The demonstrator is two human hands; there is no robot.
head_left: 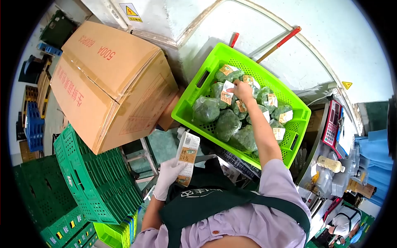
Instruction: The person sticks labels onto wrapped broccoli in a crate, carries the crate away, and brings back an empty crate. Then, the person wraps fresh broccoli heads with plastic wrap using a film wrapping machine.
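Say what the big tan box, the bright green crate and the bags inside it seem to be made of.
The box looks like matte cardboard, printed in red and taped along its seams. The crate seems molded plastic: even color, slight sheen, perforated sides. The bags look like thin, clear plastic film, wrinkled and glossy over green contents.

red "500A" and "600PCS" on cardboard box (105, 78), lightning-bolt sign (131, 12) on white wall (154, 14), "有机" on label strip (188, 156)

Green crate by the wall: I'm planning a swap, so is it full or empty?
Partly full: bagged greens lie in the crate, with bare plastic beside them.
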